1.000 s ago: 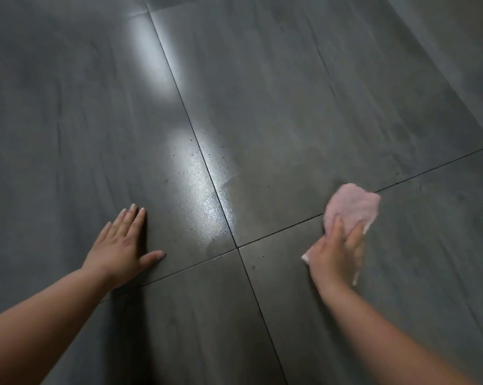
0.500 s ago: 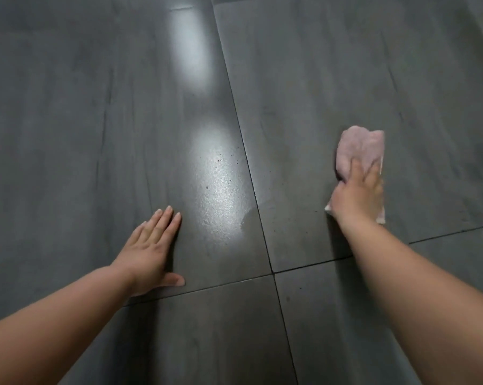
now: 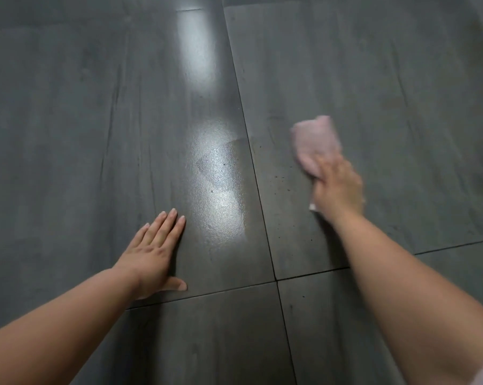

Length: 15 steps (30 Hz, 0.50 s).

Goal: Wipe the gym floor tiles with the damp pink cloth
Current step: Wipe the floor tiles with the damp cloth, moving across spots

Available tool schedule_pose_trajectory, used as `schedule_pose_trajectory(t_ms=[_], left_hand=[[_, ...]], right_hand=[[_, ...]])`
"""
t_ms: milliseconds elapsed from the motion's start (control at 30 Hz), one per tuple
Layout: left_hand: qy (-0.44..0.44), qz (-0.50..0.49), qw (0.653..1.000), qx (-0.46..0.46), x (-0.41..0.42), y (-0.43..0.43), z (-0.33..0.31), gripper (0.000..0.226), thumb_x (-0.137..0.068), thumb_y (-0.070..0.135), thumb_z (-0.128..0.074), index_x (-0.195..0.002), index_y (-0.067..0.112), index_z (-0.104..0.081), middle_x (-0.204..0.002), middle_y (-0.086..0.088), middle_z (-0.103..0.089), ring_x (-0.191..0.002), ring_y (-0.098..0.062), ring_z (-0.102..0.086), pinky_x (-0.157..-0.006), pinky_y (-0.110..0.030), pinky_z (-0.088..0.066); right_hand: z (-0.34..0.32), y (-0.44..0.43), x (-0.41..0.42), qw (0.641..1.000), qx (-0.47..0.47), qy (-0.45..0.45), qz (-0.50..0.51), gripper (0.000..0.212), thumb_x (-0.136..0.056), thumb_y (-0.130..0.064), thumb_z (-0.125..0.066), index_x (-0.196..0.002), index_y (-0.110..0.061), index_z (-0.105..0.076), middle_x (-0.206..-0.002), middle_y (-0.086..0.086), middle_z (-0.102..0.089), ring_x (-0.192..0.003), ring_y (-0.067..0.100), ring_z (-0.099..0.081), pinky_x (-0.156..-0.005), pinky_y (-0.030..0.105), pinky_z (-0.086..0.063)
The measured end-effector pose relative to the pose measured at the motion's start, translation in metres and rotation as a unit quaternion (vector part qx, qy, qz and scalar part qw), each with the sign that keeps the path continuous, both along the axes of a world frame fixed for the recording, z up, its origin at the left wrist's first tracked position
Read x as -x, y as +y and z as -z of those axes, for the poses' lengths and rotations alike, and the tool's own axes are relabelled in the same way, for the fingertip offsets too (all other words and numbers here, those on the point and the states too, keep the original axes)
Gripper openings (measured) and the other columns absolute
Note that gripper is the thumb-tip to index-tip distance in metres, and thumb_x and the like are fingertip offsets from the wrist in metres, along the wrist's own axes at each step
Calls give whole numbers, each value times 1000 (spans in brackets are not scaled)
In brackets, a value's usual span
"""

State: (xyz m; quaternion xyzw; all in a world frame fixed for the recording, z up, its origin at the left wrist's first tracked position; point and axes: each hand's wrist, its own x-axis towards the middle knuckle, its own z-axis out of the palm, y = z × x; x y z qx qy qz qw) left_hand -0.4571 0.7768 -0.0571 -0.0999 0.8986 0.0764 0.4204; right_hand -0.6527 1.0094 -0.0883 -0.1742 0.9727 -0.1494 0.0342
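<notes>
The pink cloth (image 3: 315,141) lies bunched on a large dark grey floor tile (image 3: 401,107) right of a grout line. My right hand (image 3: 337,187) presses down on the cloth's near end and holds it; both are blurred by motion. My left hand (image 3: 154,254) rests flat on the neighbouring tile (image 3: 68,134) to the left, fingers spread and holding nothing. A wet, glossy patch (image 3: 221,195) shines on that left tile beside the grout line.
Thin dark grout lines (image 3: 258,190) cross near the bottom centre, splitting the floor into big grey tiles. Small dark specks dot the tile close to the cloth. A light reflection (image 3: 196,48) streaks the far floor.
My right hand has slid the cloth away from me across the grout line onto the far right tile, then leftward toward the vertical grout line. My left hand stays planted.
</notes>
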Motion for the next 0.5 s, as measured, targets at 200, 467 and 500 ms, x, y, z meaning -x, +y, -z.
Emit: schedule_pose_trajectory(t_ms=[200,467,500], left_hand=[[0,-8,1000,-4,0,3,0,117,-73,60,-57,-114,7,39,-124,7,40,-127,-8,32,-117,-33,10],[37,-26,999,4,-2,9,-5,121,-68,55,-66,-139,13,22,-153,-6,23,-142,-19,18,-119,-33,2],[47,-27,999,4,-3,10,-5,120,-67,54,-68,-140,14,19,-153,-6,21,-143,-19,16,-119,-33,1]], right_hand=[[3,82,-44,963,-9,-32,266,53,-84,-14,-36,-137,-15,-39,-152,22,-21,-127,47,-34,-102,49,-31],[21,49,-189,973,10,30,-230,50,-67,-24,-42,-117,-29,-46,-135,6,-40,-120,23,-38,-105,32,-18],[22,62,-182,962,-6,34,-272,48,-67,-24,-43,-115,-29,-47,-135,5,-43,-120,22,-39,-105,33,-20]])
